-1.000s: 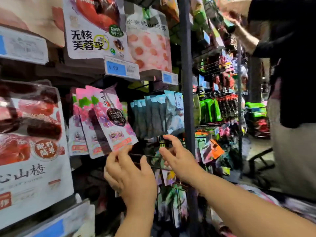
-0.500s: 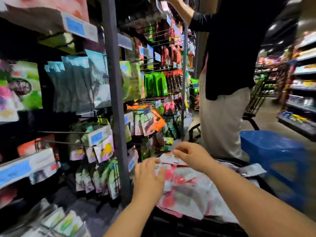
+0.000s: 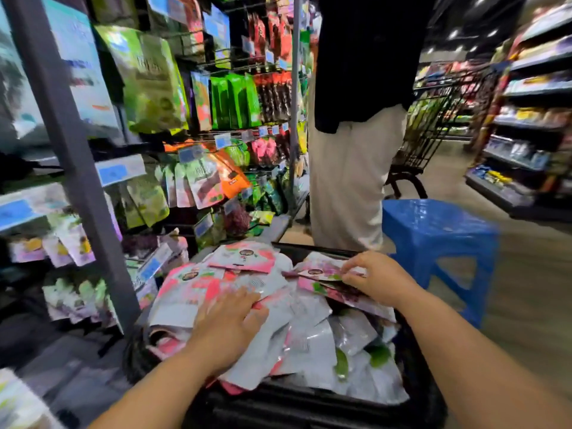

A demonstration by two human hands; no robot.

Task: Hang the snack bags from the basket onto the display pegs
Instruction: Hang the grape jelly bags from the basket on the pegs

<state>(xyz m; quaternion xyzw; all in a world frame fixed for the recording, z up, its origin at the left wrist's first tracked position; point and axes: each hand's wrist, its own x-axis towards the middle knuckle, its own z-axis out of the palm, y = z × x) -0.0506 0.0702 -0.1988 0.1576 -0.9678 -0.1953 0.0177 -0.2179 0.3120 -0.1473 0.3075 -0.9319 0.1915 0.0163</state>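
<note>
1. the basket, black, sits at the bottom centre of the frame, heaped with snack bags, mostly pink and silver-white, lying flat and overlapping.
2. the left hand lies palm down on the left side of the heap, fingers straight and close together, pressing on the bags and gripping none.
3. the right hand is at the right rear of the heap; its thumb and fingertips pinch the edge of a purple bag with a dark round label, which lies on top of the others.
4. the rack fills the left half of the frame, with a grey post slanting down just left of the basket.
5. wire pegs in the upper middle carry hung packs, green, red and orange, with blue price tags below them; all of this is blurred.
6. a blue stool stands just beyond the basket, right of centre.
7. a second person in a black top and pale trousers stands at the rack behind the basket, upper centre.
8. a wire cart stands behind that person, and stocked shelves run along the right edge.
</note>
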